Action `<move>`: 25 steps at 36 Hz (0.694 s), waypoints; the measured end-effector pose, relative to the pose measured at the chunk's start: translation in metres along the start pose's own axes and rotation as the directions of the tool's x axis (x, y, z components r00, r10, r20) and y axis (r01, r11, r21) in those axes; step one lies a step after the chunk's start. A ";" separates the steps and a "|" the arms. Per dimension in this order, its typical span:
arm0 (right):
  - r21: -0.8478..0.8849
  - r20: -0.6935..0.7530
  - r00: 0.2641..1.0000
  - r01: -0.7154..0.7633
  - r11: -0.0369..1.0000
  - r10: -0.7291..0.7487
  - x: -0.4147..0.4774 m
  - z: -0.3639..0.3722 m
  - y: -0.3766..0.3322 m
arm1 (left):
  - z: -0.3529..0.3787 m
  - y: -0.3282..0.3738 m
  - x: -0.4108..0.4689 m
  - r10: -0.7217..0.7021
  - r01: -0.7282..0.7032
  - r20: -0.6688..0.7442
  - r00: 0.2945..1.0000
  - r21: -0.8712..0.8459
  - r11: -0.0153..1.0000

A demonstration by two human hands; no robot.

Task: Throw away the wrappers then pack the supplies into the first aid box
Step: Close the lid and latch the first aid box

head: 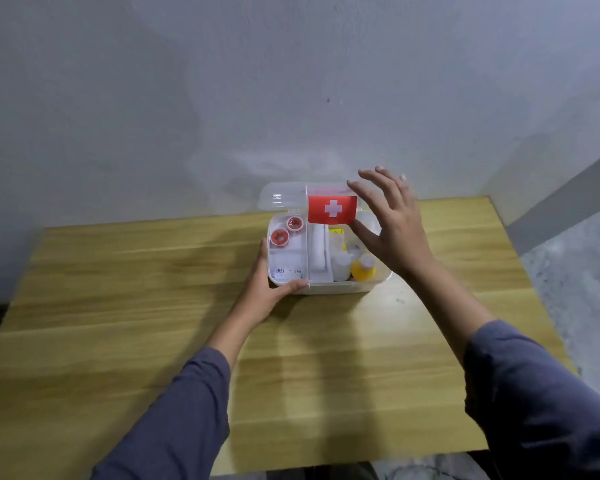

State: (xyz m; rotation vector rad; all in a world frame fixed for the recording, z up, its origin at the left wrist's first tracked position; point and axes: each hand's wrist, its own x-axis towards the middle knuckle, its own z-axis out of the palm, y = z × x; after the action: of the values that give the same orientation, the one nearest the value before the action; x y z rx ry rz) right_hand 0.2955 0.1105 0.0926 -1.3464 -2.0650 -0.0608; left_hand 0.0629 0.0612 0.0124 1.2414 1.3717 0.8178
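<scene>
The white first aid box [340,288] stands on the wooden table near the wall. Its clear lid [284,199], with a red label bearing a white cross [332,209], is tilted up over the box. Inside lie two red tape rolls [280,236], a white bandage roll [317,252] and a yellow bottle [363,270], along with other white items. My left hand [267,289] grips the box's front left corner. My right hand [392,226] holds the lid's right side, thumb under its lower edge and fingers over the top.
The wooden table [153,306] reaches from the grey wall [187,98] to its front edge near me. Speckled floor [575,278] shows past the table's right edge. A small scrap [400,301] lies on the table right of the box.
</scene>
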 end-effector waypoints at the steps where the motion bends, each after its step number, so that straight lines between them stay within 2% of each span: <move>1: -0.046 0.004 1.000 0.024 0.999 -0.024 0.000 0.001 0.000 | 0.000 -0.001 0.001 -0.006 0.006 0.004 1.000 0.002 1.000; 4: -0.099 0.019 0.998 0.055 0.994 -0.053 0.000 0.002 -0.004 | -0.002 -0.004 0.002 -0.017 0.017 0.008 1.000 0.003 1.000; 8: -0.061 -0.004 0.999 0.037 0.997 -0.037 0.001 0.000 -0.007 | -0.002 -0.001 0.001 -0.006 0.006 0.015 1.000 -0.007 1.000; 15: -0.077 0.007 0.998 0.061 0.995 -0.061 -0.014 0.002 -0.005 | -0.005 -0.002 0.000 0.077 -0.077 0.067 0.995 -0.011 0.997; 20: -0.126 -0.046 0.995 0.077 0.989 -0.083 -0.020 0.008 -0.006 | -0.003 0.001 -0.002 0.086 -0.085 0.041 0.995 -0.024 0.996; 25: -0.083 -0.037 0.997 0.063 0.995 -0.066 -0.015 0.006 -0.008 | -0.004 0.001 -0.003 0.090 -0.089 0.033 0.995 -0.039 0.995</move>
State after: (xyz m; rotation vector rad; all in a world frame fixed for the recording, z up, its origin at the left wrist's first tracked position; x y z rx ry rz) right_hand 0.2898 0.0972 0.0823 -1.3161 -2.0921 -0.2007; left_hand 0.0589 0.0589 0.0147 1.2898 1.2747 0.8757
